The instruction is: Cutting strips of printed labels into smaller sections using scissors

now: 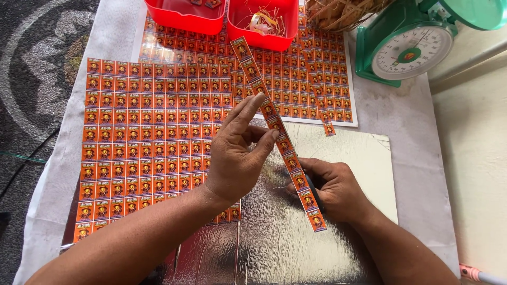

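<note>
Near the middle of the worktop [422,137], over a sheet of shiny silver foil-like board [274,232], a long narrow strip of labels [280,138] runs on a slant from the far red trays down toward the near right. It is one label wide, made of small orange squares in a row, each with a dark printed figure and a darker band, and its surface looks glossy. The left hand [237,153] pinches the strip about halfway along, thumb and middle finger closed on it while the forefinger stretches out straight above. The right hand [332,190] is closed around the lower part of the strip, with what seems a dark slim tool under its fingers, though that is too hidden to be sure. A full sheet of the same orange labels [148,137] lies flat toward the left edge of the worktop, and a second sheet [296,74] lies toward the far edge, partly under two red plastic trays [222,18]. A green dial scale [409,45] stands at the far right corner, beside a bundle of straw-coloured fibre [338,13].
</note>
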